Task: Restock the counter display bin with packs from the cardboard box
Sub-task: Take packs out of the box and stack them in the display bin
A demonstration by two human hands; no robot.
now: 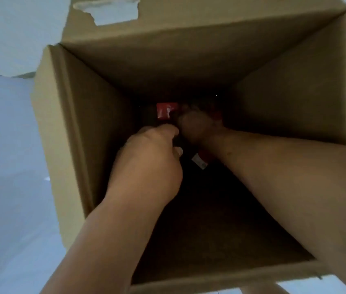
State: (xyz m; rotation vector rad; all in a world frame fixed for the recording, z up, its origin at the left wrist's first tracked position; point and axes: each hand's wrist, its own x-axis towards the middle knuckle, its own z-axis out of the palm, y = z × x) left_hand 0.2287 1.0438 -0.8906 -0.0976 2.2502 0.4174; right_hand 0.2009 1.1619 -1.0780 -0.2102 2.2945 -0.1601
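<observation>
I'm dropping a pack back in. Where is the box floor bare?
The box floor looks bare toward the near wall, between the forearms. Crowded farther in, where left hand and right hand meet the red packs.

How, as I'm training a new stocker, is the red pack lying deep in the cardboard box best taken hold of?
Probably pinch the red pack by its exposed left end, reaching straight down through the open top: the cardboard box has tall walls that block any sideways approach, and the right hand covers its other end.
</observation>
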